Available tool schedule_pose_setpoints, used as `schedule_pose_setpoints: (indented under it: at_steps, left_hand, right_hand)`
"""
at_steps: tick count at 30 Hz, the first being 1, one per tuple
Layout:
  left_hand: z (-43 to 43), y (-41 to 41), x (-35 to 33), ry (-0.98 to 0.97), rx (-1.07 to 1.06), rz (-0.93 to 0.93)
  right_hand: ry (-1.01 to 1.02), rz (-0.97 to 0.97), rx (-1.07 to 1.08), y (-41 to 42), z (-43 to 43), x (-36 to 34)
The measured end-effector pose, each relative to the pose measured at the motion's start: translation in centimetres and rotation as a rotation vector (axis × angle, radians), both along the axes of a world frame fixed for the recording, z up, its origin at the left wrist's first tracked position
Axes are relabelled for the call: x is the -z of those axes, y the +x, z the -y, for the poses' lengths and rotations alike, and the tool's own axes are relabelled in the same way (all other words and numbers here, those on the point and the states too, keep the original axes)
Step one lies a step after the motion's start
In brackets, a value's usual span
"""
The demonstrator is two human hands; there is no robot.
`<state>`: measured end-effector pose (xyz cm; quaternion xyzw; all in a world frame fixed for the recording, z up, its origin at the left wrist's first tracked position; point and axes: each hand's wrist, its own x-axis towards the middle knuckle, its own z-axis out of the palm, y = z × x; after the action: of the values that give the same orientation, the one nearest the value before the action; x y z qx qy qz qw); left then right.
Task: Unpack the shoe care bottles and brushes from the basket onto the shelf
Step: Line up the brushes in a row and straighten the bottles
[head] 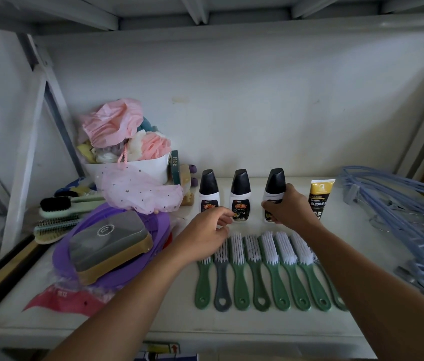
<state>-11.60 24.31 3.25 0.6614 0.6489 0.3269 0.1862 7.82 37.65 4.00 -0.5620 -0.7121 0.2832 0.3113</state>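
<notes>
Nearest to you, on the white shelf (153,316), a row of brushes (241,282) lay side by side just below both your hands, with the handles toward you and the white bristles away from you. Most handles were green and one was grey.

Your left hand (205,230) hovered over the bristle end of the leftmost brushes. Its fingers were curled, and thumb and forefinger came close together. I cannot tell whether it pinched something or only reached. Its fingertips were just beside the foot of the middle bottle (240,196), and the hand covered the lower part of the left bottle (209,191).

Your right hand (287,209) was wrapped around the white body of the right bottle (274,188), which stood upright on the shelf. All three bottles had black slanted caps and stood in one line.

Just right of your right hand stood a yellow and black tube (320,196), and further right lay a pile of blue hangers (401,204).

Left of your left hand a box with a grey lid (109,243) rested on a purple round plastic piece (62,259). Behind it, near the back wall, a white tub (153,168) held pink bath puffs.
</notes>
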Motion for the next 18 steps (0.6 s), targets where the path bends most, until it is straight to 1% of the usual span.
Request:
schedule_pose_setpoints:
  at_steps: [9,18]
  left_hand:
    - [0.0,0.1,-0.2,-0.011,0.004,-0.017]
    - [0.5,0.6,-1.0,-0.002,0.001,-0.01]
  right_hand:
    - [-0.003,0.016,-0.019,0.4,-0.1,-0.1]
    - [0.046,0.027,-0.044,1.8,0.7,-1.6]
